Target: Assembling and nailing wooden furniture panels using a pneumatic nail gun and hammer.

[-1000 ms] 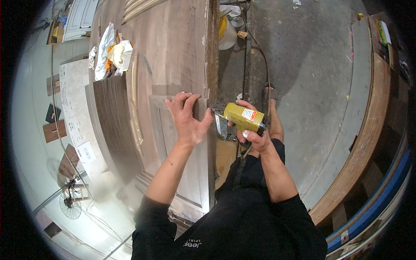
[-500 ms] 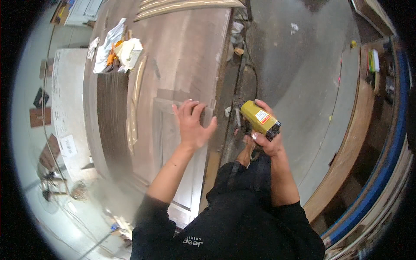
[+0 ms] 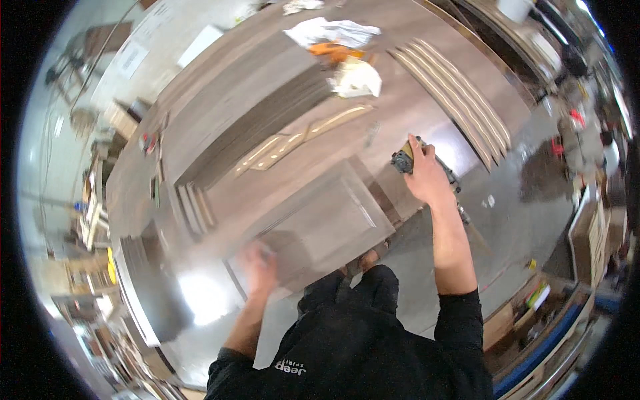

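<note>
A grey-brown framed cabinet door [image 3: 320, 223] lies on the worktable in front of me, its near edge close to my legs. My left hand [image 3: 259, 267] is over the door's left end; motion blurs its fingers, and I cannot tell if it touches. Beyond the door's right end, my right hand [image 3: 427, 175] grips a yellow and black nail gun [image 3: 404, 160]. A hose fitting hangs behind the tool. Past the door lie short moulding pieces [image 3: 287, 148] with pale, shiny lines along them.
Long moulding strips [image 3: 460, 100] lie on the worktable [image 3: 393, 120] at the far right. A stack of dark boards [image 3: 250, 127] stands beyond the door. White cloths [image 3: 333, 30] and an orange item [image 3: 333, 52] rest near its end. A wooden bin [image 3: 513, 320] is at lower right.
My view has swung round to the left, so the door now lies across in front of me. The nail gun has moved out over the table side. My left hand has shifted to the door's left end.
</note>
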A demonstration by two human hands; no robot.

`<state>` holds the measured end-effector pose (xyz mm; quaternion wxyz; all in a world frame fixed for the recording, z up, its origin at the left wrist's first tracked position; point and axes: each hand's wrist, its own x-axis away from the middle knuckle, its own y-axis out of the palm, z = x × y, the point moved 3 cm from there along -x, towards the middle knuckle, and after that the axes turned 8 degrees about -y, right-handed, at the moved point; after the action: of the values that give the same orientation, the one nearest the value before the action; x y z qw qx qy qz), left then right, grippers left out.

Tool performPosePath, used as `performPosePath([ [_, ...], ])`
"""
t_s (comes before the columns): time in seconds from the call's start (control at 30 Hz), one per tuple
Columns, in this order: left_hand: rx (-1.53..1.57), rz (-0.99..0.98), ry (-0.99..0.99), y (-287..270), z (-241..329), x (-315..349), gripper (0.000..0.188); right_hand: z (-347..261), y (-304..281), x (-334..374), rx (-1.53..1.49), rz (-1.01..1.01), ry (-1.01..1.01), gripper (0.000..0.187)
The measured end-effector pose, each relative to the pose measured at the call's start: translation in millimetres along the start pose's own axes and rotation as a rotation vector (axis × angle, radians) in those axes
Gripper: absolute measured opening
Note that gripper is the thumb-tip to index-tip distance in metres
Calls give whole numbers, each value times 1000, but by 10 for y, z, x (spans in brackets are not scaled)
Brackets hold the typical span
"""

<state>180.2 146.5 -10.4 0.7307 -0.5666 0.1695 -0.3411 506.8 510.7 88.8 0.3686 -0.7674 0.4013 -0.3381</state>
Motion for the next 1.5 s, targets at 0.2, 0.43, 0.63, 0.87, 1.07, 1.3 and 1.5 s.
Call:
performPosePath([
  [0.2,211,368,-551,-246,-1663,402,62,-155,492,-462,304,217,-320,76],
  [0.43,534,302,-662,-241,-1331,134,61,-383,1423,25,-207,106,-332,61],
  [0.63,524,221,-506,-286,-842,-503,61,143,1199,583,-237,275,19,62],
  [0.87,296,220,-232,-33,-911,-1315,60,377,1480,1262,-360,464,79,57],
  [1.07,-6,252,345,15,624,-854,52,177,1550,1376,-553,428,129,56],
  [1.3,192,-113,591,812,2692,-33,31,260,1618,1413,-569,449,33,61],
  [1.5,143,19,581,950,2778,-3,20,316,1585,1387,-559,438,-12,65],
])
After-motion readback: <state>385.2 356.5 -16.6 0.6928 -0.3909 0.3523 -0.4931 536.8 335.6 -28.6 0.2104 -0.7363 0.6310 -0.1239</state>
